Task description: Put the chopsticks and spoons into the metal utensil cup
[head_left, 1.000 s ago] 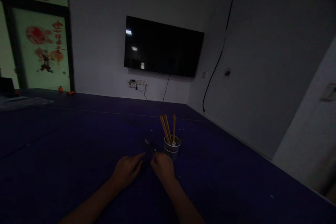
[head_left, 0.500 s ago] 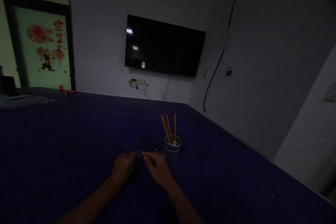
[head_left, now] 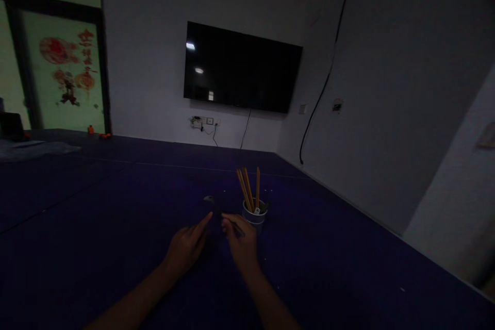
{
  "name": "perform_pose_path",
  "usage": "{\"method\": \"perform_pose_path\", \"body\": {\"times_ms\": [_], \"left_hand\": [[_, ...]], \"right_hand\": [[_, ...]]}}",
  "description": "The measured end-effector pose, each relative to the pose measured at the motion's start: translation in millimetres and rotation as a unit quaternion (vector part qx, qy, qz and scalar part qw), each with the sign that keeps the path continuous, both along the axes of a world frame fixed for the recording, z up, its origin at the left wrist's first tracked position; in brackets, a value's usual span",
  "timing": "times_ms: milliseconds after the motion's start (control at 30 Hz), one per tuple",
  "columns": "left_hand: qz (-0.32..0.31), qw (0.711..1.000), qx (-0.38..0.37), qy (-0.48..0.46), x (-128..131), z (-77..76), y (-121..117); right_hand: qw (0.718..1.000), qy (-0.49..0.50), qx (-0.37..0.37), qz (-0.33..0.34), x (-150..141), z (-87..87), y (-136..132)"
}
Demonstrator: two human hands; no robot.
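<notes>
Dim room, dark blue table (head_left: 116,216). Right hand (head_left: 240,241) pinches slim dark utensil, probably spoon (head_left: 222,214), fingers closed on near end of handle. Long axis runs from grip up and left; far end, bowl-like, lifted clear of table at (head_left: 209,199). Left hand (head_left: 186,247) just left of utensil, fingers loosely apart, index tip near shaft; contact cannot be told in low light. White cup (head_left: 253,218) with chopsticks (head_left: 248,189) stands just beyond right hand, right of utensil. Right hand nearer cup.
</notes>
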State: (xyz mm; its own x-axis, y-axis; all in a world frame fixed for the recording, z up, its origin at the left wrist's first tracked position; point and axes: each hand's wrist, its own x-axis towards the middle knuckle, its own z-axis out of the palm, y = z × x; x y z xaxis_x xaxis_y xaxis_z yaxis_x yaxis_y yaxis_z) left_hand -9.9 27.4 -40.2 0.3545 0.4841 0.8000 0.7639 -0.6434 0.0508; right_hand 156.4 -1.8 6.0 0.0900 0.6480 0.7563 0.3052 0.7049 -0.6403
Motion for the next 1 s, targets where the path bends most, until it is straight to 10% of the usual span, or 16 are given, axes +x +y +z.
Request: {"method": "perform_pose_path", "body": {"times_ms": [400, 1000], "left_hand": [[0.031, 0.999, 0.018, 0.027, 2, -0.6, -2], [0.032, 0.999, 0.014, 0.033, 3, 2.5, -6]], "right_hand": [[0.938, 0.056, 0.053, -0.338, 51, 12.8, 7], [0.945, -0.013, -0.092, -0.314, 61, 4.8, 24]]}}
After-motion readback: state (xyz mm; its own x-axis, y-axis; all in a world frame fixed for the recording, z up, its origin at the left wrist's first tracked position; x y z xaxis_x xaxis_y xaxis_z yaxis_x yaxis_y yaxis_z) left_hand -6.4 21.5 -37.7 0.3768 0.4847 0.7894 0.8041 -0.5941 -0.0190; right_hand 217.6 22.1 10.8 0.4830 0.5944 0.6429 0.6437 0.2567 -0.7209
